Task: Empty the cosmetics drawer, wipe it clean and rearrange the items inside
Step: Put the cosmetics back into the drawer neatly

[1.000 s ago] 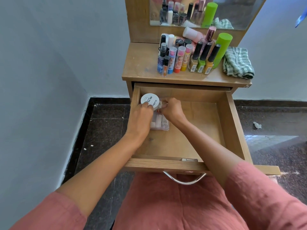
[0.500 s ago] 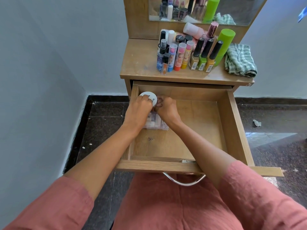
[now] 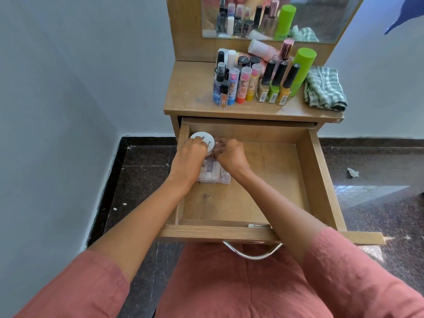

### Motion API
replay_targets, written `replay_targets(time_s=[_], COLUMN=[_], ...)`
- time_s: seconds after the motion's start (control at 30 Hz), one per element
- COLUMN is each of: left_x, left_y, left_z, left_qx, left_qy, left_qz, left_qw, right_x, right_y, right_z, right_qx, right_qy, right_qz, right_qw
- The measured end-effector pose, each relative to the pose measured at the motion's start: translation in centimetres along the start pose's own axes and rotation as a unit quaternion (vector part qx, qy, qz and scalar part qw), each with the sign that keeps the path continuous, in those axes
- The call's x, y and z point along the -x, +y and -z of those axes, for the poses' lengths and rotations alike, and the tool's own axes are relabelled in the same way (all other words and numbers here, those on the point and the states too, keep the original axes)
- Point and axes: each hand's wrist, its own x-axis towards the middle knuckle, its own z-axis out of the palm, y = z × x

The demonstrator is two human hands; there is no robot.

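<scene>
The wooden drawer (image 3: pixel 321 180) is pulled open below the dressing table top. In its back left corner my left hand (image 3: pixel 189 154) grips a round white jar (image 3: pixel 205 140) with black lettering on its lid. My right hand (image 3: pixel 229 154) is curled right beside the jar, fingers at its side; what they pinch is hidden. Under both hands lies a clear plastic case (image 3: pixel 214 172) of small pale items on the drawer floor. Several cosmetic bottles (image 3: pixel 252 81) stand on the table top (image 3: pixel 190 97).
A folded green checked cloth (image 3: pixel 324 90) lies at the right of the table top beside a tall green bottle (image 3: pixel 302 67). A mirror (image 3: pixel 321 19) stands behind. A metal handle (image 3: pixel 252 253) hangs at the drawer front. A wall is close on the left.
Both hands and the white jar moved a little further back into the drawer's left corner. The jar sits lower, nearer the drawer floor.
</scene>
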Motion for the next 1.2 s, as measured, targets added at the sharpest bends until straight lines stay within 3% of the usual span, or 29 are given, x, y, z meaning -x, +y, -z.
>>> replay_targets(time_s=[0.2,0.47,0.6,0.77,0.9,1.2], left_x=[0.2,-0.5,-1.2,-4.1,-7.5,-10.9], left_y=[0.2,2.3,3.9,6.7,8.8,11.4], left_z=[0.2,2.3,5.2,7.8,9.2,10.0], left_qx=[0.049,0.173,0.243,0.301,0.304,0.206], left_qy=[0.015,0.127,0.173,0.194,0.207,0.187], left_qz=[0.013,-0.011,-0.030,-0.067,-0.073,-0.067], left_qw=[0.999,0.977,0.954,0.931,0.927,0.958], right_x=[0.5,2.4,2.5,0.7,-1.3,-3.1], right_y=[0.2,-0.3,-1.9,-3.4,-3.6,-3.4], right_z=[1.5,5.8,9.1,13.6,15.7,16.4], right_qx=[0.024,0.066,0.044,0.016,0.032,0.078], right_qy=[0.004,0.070,0.138,0.278,0.331,0.295], right_qz=[-0.007,0.092,0.134,0.146,0.138,0.146], right_qw=[1.000,0.991,0.980,0.949,0.933,0.941])
